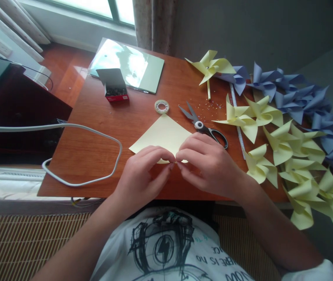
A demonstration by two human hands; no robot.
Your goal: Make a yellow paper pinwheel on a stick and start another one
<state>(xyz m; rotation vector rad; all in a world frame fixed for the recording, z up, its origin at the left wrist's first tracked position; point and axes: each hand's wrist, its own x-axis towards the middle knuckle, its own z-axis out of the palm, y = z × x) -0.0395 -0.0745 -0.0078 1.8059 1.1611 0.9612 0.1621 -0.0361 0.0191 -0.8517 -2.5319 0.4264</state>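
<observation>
A square of pale yellow paper [163,134] lies turned cornerwise on the table, its near corner lifted between my fingertips. My left hand [145,169] pinches that corner from the left, thumb against forefinger. From the other side my right hand [210,164] pinches the same corner, its fingertips touching those of the left. Both hands hide part of the paper's near edges. Just beyond my right hand lie black-handled scissors [200,125] with their blades apart. A small roll of clear tape [162,106] sits at the paper's far corner.
Yellow pinwheels [283,140] and blue pinwheels [298,93] crowd the right side, near a pale stick [236,121]. An open red box [117,93] and a plastic-covered pad [151,74] stand at the back left. A white cable [121,150] loops over the wooden table [90,156].
</observation>
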